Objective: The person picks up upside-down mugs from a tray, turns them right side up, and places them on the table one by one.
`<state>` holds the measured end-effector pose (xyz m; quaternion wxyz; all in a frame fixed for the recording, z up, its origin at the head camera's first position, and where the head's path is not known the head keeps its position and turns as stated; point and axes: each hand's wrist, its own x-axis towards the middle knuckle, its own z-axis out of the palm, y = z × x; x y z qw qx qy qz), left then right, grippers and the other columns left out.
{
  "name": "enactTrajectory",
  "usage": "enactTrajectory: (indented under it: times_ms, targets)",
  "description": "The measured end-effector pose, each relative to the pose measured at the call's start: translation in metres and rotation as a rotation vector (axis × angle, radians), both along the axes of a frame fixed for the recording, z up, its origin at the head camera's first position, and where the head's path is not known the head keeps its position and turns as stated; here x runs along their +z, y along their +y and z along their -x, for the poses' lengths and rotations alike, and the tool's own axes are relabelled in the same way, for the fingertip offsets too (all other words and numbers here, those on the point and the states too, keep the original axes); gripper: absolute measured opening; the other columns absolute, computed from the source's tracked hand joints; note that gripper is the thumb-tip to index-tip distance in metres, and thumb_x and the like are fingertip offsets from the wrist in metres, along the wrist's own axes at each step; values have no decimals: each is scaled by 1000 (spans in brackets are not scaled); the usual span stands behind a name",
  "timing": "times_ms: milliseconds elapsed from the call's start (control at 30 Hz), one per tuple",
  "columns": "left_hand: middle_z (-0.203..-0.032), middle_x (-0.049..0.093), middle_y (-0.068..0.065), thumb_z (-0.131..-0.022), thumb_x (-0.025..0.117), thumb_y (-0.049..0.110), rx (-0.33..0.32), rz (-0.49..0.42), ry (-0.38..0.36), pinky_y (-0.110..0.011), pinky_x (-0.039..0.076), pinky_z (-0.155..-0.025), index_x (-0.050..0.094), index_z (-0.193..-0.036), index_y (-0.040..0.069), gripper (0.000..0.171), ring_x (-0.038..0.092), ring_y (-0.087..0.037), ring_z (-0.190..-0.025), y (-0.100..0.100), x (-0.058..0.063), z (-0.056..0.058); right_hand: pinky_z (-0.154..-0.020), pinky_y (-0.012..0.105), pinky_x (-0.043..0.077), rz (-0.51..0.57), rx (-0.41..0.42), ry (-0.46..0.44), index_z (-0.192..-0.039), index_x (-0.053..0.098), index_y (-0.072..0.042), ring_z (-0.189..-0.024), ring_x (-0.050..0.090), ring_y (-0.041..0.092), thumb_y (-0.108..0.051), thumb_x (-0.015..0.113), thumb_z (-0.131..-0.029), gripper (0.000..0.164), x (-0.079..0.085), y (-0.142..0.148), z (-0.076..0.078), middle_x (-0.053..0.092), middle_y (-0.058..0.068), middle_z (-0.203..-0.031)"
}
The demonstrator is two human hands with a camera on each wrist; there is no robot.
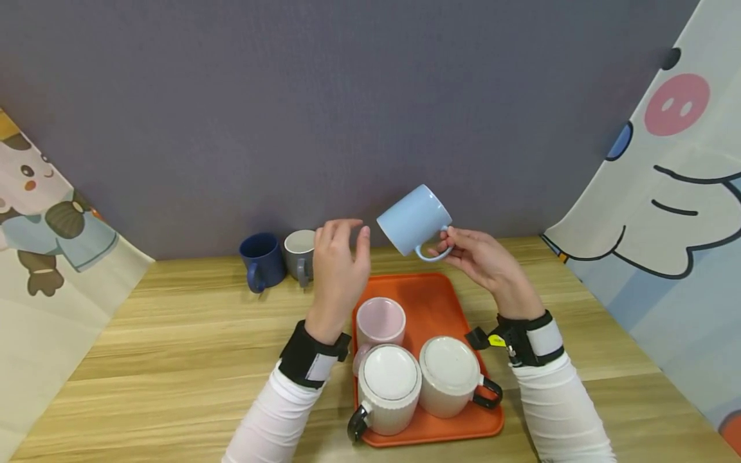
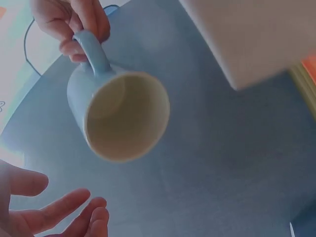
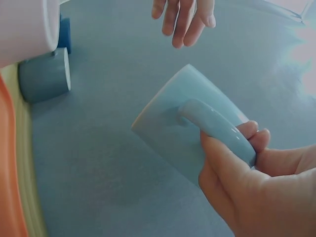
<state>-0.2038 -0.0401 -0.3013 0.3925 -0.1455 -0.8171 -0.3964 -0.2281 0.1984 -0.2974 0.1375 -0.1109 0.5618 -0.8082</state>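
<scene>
A light blue mug [image 1: 412,220] hangs tilted in the air above the back of the orange tray [image 1: 425,286]. My right hand [image 1: 483,260] pinches it by the handle [image 3: 212,123]. In the left wrist view the mug's mouth [image 2: 127,118] faces that camera, and its inside looks bare. My left hand [image 1: 340,270] is raised beside the mug, fingers loosely bent and apart from it, holding nothing. On the tray stand a pink mug [image 1: 381,319] and two white mugs, one at front left [image 1: 389,386] and one at front right [image 1: 448,373], upside down with black handles.
On the wooden table [image 1: 191,341], left of the tray near the back wall [image 1: 289,116], a dark blue mug [image 1: 263,260] stands beside a grey mug [image 1: 300,251] with a white inside. Cartoon-printed sheets flank the table, one on the left [image 1: 52,212] and one on the right [image 1: 654,193].
</scene>
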Motion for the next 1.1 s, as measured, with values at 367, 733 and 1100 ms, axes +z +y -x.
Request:
enactTrajectory:
  times_ms: [367,733,1100]
  targets:
    - [-87,64,-12,-94,57,16,-35,-38,25,-36,45,-77,66,-93,2,17,56,-27,-83,11,9,-4,-84,24,53,78,0,-8,-93,58,-1,-86,67,20,-13,43,-101,21,11,-12,-1,55,5,-84]
    - [-78,63,-9,-95,56,19,-51,-33,-60,-34,48,-71,66,-85,2,22,59,-24,-75,21,14,-8,-87,25,52,118,-54,-12,-94,57,-2,-89,59,18,-16,45,-99,19,20,-21,-8,52,5,-89]
    - [-65,60,-3,-96,53,28,-105,-3,-204,-26,41,-53,69,-80,7,31,54,-17,-59,30,18,-12,-88,26,52,241,-52,-19,-96,55,0,-93,56,20,-14,44,-99,19,26,-24,-13,49,5,-93]
